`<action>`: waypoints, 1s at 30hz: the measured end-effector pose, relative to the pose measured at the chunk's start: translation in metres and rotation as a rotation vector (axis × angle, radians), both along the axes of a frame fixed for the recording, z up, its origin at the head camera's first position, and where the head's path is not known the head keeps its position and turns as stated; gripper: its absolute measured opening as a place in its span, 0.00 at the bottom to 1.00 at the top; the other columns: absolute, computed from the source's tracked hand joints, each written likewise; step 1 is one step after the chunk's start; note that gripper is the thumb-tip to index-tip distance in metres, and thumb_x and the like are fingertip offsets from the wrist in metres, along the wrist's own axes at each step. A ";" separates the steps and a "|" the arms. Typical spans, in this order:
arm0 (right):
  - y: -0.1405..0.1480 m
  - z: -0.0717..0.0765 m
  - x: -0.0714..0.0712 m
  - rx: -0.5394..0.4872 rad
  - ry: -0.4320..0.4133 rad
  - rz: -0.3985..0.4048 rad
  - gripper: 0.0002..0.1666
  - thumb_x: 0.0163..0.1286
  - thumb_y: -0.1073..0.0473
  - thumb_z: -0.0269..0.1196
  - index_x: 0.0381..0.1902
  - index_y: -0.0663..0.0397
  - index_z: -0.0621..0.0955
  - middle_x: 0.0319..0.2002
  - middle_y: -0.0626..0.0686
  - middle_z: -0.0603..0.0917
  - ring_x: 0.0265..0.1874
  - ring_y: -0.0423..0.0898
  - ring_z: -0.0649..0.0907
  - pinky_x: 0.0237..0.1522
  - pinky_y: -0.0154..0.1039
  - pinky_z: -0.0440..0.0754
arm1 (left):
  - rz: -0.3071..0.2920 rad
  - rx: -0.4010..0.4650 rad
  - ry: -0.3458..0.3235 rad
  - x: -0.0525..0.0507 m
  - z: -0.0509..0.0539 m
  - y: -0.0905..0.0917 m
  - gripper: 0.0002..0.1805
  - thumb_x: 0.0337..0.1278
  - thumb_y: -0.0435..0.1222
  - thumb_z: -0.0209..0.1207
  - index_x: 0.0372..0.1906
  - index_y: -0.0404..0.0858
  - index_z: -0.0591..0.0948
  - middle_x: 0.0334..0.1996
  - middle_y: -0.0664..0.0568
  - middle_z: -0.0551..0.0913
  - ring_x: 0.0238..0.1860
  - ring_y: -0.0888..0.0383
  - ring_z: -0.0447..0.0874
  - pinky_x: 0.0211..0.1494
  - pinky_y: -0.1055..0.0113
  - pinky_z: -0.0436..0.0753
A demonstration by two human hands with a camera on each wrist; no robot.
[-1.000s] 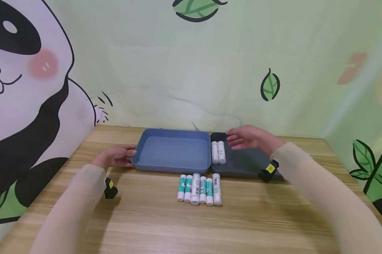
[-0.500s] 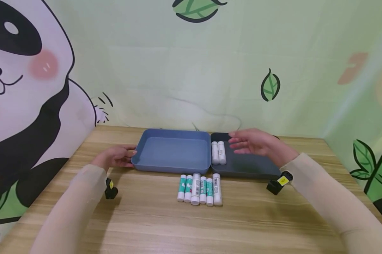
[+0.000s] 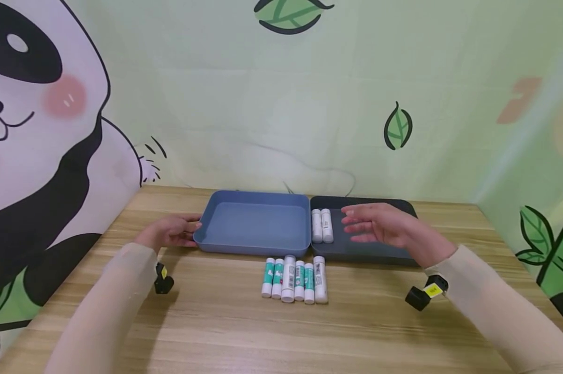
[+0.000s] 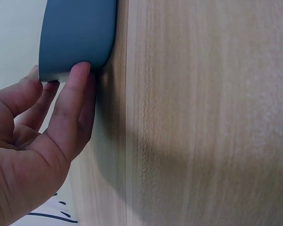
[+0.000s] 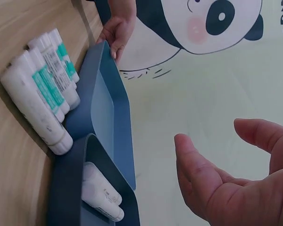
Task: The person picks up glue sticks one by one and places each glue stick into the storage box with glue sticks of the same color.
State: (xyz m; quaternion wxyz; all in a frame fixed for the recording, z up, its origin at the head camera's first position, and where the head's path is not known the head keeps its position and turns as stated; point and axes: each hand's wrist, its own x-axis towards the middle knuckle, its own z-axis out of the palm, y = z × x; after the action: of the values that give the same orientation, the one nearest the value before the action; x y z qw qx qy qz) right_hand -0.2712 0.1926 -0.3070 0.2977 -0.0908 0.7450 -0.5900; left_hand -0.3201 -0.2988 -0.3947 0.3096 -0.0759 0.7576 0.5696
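Observation:
My left hand (image 3: 172,230) touches the left end of the blue tray (image 3: 258,248); in the left wrist view its fingertips (image 4: 81,70) rest against the tray's outer wall. Over the dark tray (image 3: 365,254) hovers my right hand (image 3: 379,224), fingers apart with nothing between them. Two white glue sticks (image 3: 322,225) lie side by side at the left end of the dark tray. In front of the trays a row of several glue sticks lies on the table, some green and white (image 3: 268,278), others larger and mostly white (image 3: 320,279).
Both trays stand side by side near the back of the wooden table (image 3: 244,337). Behind it hangs a green backdrop (image 3: 206,130) printed with a panda and leaves. Each wrist carries a small black camera, such as the right camera (image 3: 419,298).
My right hand has drawn back toward the right and front, away from the two glue sticks in the dark tray. The left hand and the trays have stayed in place.

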 end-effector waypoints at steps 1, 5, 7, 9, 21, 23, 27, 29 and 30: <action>0.000 -0.001 0.003 -0.002 0.004 0.000 0.36 0.82 0.55 0.51 0.78 0.68 0.57 0.47 0.41 0.83 0.45 0.35 0.85 0.51 0.33 0.88 | 0.000 0.001 0.001 0.000 0.000 0.000 0.36 0.82 0.36 0.45 0.83 0.38 0.42 0.61 0.42 0.70 0.45 0.62 0.79 0.54 0.67 0.88; 0.000 -0.006 0.013 -0.012 0.006 -0.007 0.37 0.80 0.56 0.54 0.78 0.68 0.58 0.48 0.42 0.83 0.46 0.36 0.85 0.52 0.33 0.88 | 0.005 0.010 0.001 0.000 0.000 0.000 0.36 0.82 0.36 0.45 0.83 0.38 0.42 0.59 0.43 0.72 0.44 0.63 0.80 0.53 0.68 0.88; 0.000 -0.009 0.019 -0.011 0.002 -0.009 0.37 0.80 0.56 0.54 0.78 0.68 0.59 0.48 0.43 0.82 0.47 0.37 0.85 0.53 0.34 0.88 | 0.007 0.016 0.000 0.001 0.000 0.000 0.36 0.81 0.35 0.45 0.83 0.38 0.42 0.58 0.43 0.72 0.43 0.63 0.80 0.53 0.68 0.88; -0.001 -0.012 0.024 -0.010 -0.006 -0.012 0.37 0.79 0.56 0.55 0.78 0.67 0.60 0.48 0.44 0.82 0.47 0.38 0.85 0.53 0.35 0.88 | 0.011 0.019 -0.001 0.001 -0.001 0.001 0.36 0.81 0.35 0.45 0.83 0.37 0.42 0.57 0.44 0.73 0.43 0.64 0.80 0.52 0.68 0.89; -0.006 -0.036 0.042 0.004 -0.053 -0.015 0.37 0.79 0.57 0.55 0.78 0.70 0.59 0.50 0.48 0.82 0.46 0.38 0.85 0.57 0.39 0.88 | 0.011 0.021 -0.001 0.002 0.000 0.001 0.37 0.81 0.35 0.45 0.83 0.37 0.42 0.59 0.43 0.72 0.43 0.63 0.80 0.52 0.68 0.89; -0.006 -0.040 0.044 0.009 -0.050 -0.015 0.37 0.79 0.57 0.55 0.77 0.71 0.59 0.52 0.51 0.82 0.47 0.38 0.85 0.56 0.39 0.88 | 0.007 0.013 -0.001 0.001 0.000 0.000 0.37 0.82 0.35 0.44 0.83 0.38 0.41 0.60 0.42 0.71 0.44 0.63 0.80 0.53 0.68 0.88; -0.007 -0.047 0.047 0.029 -0.042 -0.021 0.36 0.79 0.56 0.55 0.77 0.71 0.61 0.61 0.59 0.80 0.50 0.40 0.85 0.56 0.39 0.88 | 0.007 -0.006 -0.002 0.002 0.002 0.001 0.37 0.82 0.36 0.45 0.83 0.38 0.42 0.60 0.43 0.71 0.45 0.62 0.79 0.53 0.68 0.88; -0.007 -0.050 0.048 0.032 -0.050 -0.027 0.36 0.79 0.56 0.55 0.76 0.70 0.61 0.63 0.62 0.78 0.51 0.40 0.84 0.56 0.38 0.88 | 0.013 -0.013 -0.004 0.003 0.003 0.000 0.36 0.82 0.37 0.45 0.83 0.39 0.43 0.60 0.43 0.71 0.45 0.61 0.79 0.53 0.68 0.88; -0.008 -0.051 0.049 0.032 -0.058 -0.031 0.36 0.79 0.56 0.56 0.76 0.70 0.62 0.64 0.62 0.78 0.51 0.41 0.84 0.56 0.38 0.88 | 0.014 -0.015 -0.005 0.003 0.003 0.001 0.36 0.82 0.37 0.45 0.83 0.39 0.43 0.60 0.42 0.71 0.45 0.61 0.79 0.53 0.68 0.88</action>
State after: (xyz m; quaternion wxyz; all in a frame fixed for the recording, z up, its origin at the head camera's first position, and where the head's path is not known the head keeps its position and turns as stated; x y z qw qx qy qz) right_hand -0.2219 0.1849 -0.3583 0.3112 -0.0573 0.7469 -0.5849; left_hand -0.3175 -0.2983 -0.3916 0.3067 -0.0850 0.7605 0.5660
